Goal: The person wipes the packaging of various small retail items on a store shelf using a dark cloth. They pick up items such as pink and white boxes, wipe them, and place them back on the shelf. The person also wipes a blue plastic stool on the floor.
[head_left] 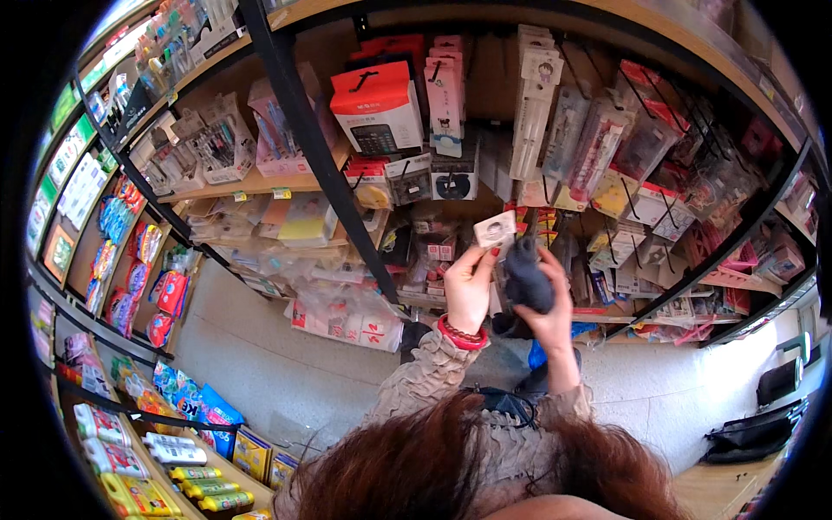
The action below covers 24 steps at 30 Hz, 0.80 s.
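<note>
My left hand [468,286], a red bracelet at its wrist, pinches a small cream-coloured card [494,230] with a dark round picture on it. Thumb and fingertips meet at the card's lower edge. Close beside it, my right hand [553,305] is wrapped round a dark, soft-looking bundle [527,279], whose exact kind does not show. The top of this bundle comes near the card. Both hands are held up in front of a rack of hanging packages, with the lower pegs just beyond them.
Pegs ahead carry long packs [531,104], a red-and-white calculator box [377,108] and other blister packs. A black shelf post [316,139] slants down on the left. Pens fill holders [227,130] farther left. Bottles [113,455] and bagged goods line the lower-left shelves. Black bags [754,433] lie at the right.
</note>
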Motion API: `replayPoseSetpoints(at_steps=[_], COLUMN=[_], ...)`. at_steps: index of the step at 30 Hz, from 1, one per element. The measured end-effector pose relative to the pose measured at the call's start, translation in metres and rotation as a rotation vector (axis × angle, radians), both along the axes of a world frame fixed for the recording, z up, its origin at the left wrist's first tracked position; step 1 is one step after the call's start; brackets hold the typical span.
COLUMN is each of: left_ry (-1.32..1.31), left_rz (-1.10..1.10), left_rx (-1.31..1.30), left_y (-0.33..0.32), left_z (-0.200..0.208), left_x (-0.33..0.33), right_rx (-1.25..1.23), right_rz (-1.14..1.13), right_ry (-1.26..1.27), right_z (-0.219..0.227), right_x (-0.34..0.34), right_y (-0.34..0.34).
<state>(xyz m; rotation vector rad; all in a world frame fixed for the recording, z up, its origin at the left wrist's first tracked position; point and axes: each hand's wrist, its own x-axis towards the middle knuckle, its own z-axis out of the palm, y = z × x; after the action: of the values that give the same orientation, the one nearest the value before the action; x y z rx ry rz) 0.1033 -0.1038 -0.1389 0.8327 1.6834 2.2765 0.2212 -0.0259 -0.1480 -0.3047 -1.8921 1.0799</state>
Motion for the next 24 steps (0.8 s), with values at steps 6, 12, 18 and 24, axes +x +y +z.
replayPoseSetpoints(at_steps=[6,12,18,24], left_ry=[0.177,-0.008,-0.052,-0.102], left_rz=[0.060,-0.235,-0.257,-0.269], left_rx=[-0.022,0.209,0.151,0.143], left_y=[0.001,0.005,0.041,0.062], left_z=[0.024,0.123,0.140,0.122], left_x=[-0.032,-0.091,-0.117,-0.132], right_rx=[-0.134,-0.361,-0.445,-0.421], right_rz=[-0.213,-0.345,-0.354,-0.409], right_ry=[-0.041,-0.060,-0.009,-0.008], right_z=[-0.027,-0.035,-0.046,-0.047], right_x=[-0.001,0.018,0.027,0.036], right_y=[-0.004,0.002,0.005,0.010])
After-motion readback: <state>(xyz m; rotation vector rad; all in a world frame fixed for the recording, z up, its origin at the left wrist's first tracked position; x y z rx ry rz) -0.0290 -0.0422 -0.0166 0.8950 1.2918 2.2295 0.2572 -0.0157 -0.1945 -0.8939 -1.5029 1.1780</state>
